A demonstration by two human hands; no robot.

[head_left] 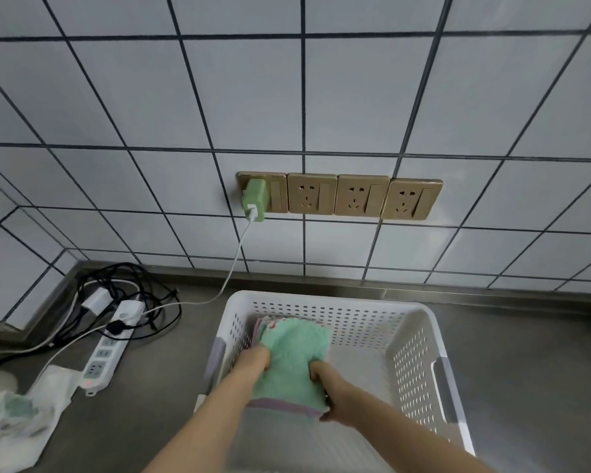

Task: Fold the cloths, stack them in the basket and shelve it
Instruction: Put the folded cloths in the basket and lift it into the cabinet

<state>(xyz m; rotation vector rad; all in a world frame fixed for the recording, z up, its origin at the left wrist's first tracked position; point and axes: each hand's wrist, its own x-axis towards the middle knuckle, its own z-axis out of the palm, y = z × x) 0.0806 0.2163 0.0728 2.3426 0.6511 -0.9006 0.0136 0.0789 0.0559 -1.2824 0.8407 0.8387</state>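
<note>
Two hands are working inside one basket; items are listed largest first, positions given by clock face from the frame's centre.

1. Desk (pixel 526 353): grey metal surface, running from 8 to 4 o'clock below a tiled wall.
2. Basket (pixel 420 339): white perforated plastic, sitting on the desk at 6 o'clock, with dark handle inserts at its left and right rims. It is holding the stack of cloths (pixel 292 363) against its left wall; the right half of its floor is showing bare.
3. Stack of cloths: green cloth on top, pink and lilac edges showing beneath. Judged soft, light and limp, so liable to slump or unfold if lifted by one corner. Best taken at both sides at once, thumbs above and fingers below, keeping the pile squeezed flat.
4. Power strip (pixel 104 353): white, lying at 8 o'clock among tangled black and white cables.
5. Green charger (pixel 253 199): plugged into the leftmost wall socket at 12 o'clock, its white lead trailing down to the desk.
6. Left hand (pixel 253 361): grip is clenching the stack's left edge, thumb on top.
7. Right hand (pixel 325 373): grip is clasping the stack's right edge, fingers curled around it.

Crumpled white wrapping (pixel 24 414) is lying at 8 o'clock, contents unclear.
</note>
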